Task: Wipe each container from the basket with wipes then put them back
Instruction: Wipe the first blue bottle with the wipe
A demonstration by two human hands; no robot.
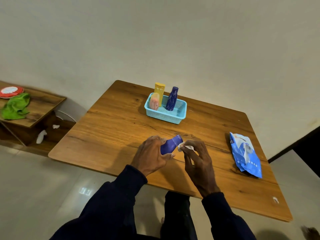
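Above frame centre we see the light-blue basket (pixel 165 113) holding a yellow bottle (pixel 159 92), a pink container (pixel 154 101) and a dark blue bottle (pixel 171 99), all upright. At lower centre our left hand (pixel 150 155) grips a purple bottle (pixel 170 144) while our right hand (pixel 199 161) pinches a white wipe (pixel 184 146) against its neck. The wipes pack (pixel 245 154) lies near the table's (pixel 110 132) right edge, bare wood between.

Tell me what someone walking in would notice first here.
At the table's near middle, the left hand grips a purple bottle while the right hand pinches a white wipe at its neck. Behind them, a light blue basket holds three more containers, and a blue wipes pack lies to the right.
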